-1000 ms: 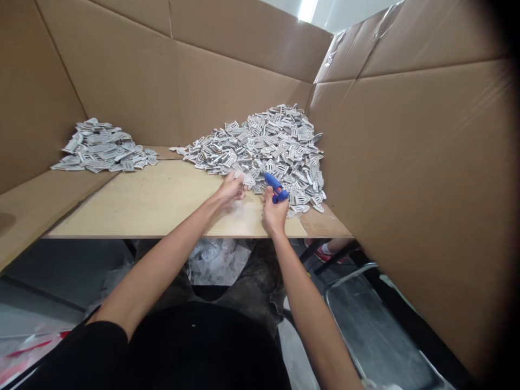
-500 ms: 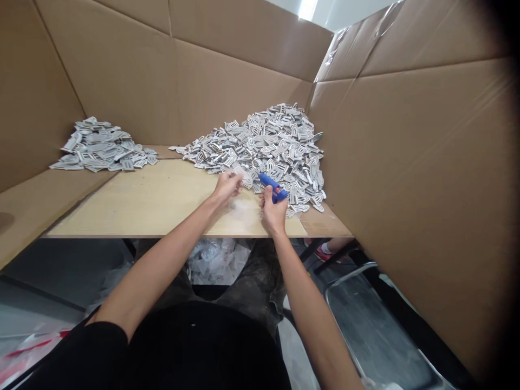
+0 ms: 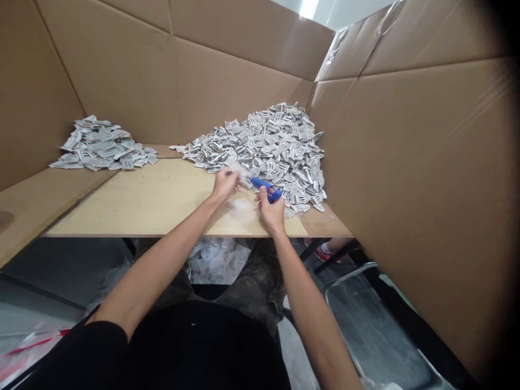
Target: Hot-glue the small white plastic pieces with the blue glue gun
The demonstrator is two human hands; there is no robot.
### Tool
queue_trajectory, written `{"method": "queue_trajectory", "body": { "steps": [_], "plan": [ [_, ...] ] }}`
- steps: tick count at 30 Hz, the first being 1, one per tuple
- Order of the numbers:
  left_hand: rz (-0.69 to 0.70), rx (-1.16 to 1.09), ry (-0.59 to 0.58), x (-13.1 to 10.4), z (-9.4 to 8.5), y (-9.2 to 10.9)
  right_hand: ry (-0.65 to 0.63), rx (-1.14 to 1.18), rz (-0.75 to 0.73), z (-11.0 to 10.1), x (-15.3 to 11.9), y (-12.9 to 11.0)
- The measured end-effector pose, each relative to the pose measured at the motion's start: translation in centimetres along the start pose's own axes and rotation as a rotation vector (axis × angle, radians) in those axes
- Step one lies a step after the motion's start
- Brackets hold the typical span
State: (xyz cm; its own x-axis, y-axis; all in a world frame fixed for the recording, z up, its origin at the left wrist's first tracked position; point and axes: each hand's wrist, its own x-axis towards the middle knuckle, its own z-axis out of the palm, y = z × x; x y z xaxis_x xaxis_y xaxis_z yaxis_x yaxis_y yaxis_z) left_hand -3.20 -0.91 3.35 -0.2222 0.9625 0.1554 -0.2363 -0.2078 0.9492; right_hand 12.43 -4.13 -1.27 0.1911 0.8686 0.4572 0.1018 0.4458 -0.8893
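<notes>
Near the front of the large pile of grey-white slotted plastic pieces [image 3: 280, 141], my left hand [image 3: 226, 185] pinches a pale piece [image 3: 234, 168] between its fingertips. My right hand [image 3: 271, 212] is wrapped round a blue hand tool [image 3: 265, 187] with a red patch and a narrow tip. That tip points left and reaches close to the pale piece; whether they touch I cannot tell. Below and between my hands, a patch of white fluffy scraps [image 3: 242, 207] lies on the board.
A smaller pile of similar pieces [image 3: 101, 146] sits at the back left of the wooden board [image 3: 134, 203]. Tall cardboard walls [image 3: 244, 59] enclose the back and both sides. Crumpled clear plastic [image 3: 219, 260] lies below the front edge. A metal-framed chair [image 3: 374, 325] stands lower right.
My right hand has brought the blue tool slightly left, nearer to my left hand. My left hand has shifted a little left with the pale piece.
</notes>
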Motion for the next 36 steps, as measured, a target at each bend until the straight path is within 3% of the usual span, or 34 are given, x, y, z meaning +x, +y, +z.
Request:
{"method": "queue_trajectory", "body": {
  "steps": [19,28,36],
  "plan": [
    [0.027,0.026,-0.036,-0.25,0.08,0.14,-0.017,-0.08,0.005,-0.14,0.01,0.02],
    [-0.02,0.05,-0.028,-0.19,0.12,0.09,0.007,-0.282,-0.143,-0.38,-0.06,0.29],
    [-0.064,-0.021,-0.013,0.08,0.02,-0.08,0.148,-0.131,-0.051,-0.21,0.19,0.76]
  ]
}}
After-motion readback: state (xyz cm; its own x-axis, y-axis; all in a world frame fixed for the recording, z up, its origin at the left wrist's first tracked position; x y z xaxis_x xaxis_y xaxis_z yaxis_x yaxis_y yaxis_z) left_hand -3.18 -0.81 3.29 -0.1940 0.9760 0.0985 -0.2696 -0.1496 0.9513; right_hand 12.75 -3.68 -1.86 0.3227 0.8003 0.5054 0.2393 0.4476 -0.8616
